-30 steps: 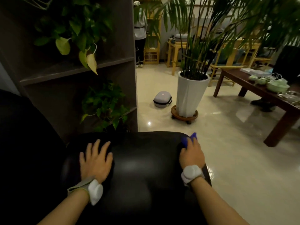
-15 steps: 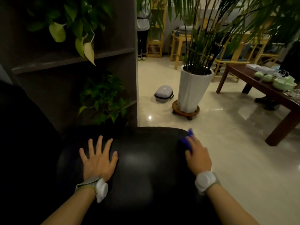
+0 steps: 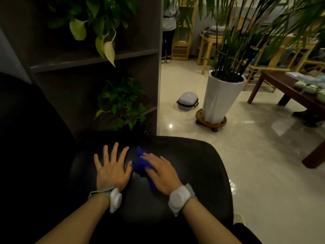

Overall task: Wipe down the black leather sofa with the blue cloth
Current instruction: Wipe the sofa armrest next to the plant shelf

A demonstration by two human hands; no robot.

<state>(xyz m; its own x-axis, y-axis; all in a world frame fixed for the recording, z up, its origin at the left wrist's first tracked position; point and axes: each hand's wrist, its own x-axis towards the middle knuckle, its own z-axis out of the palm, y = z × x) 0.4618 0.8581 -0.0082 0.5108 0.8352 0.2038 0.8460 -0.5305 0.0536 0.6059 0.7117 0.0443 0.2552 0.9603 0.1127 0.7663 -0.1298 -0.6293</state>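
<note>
The black leather sofa fills the lower half of the view; its rounded arm lies under both hands. My left hand rests flat on the arm with its fingers spread. Just to its right, my right hand presses the crumpled blue cloth onto the leather with straight fingers. The cloth shows past the fingertips and under the palm's left edge; the rest of it is hidden by the hand. Both wrists wear white bands.
A dark shelf unit with trailing green plants stands right behind the sofa arm. On the tiled floor to the right are a grey case, a tall white planter on a wheeled base and a dark wooden table. A person stands far back.
My right hand has slid the blue cloth left across the sofa arm, from its right edge to beside my left hand. The left hand has stayed flat in place.
</note>
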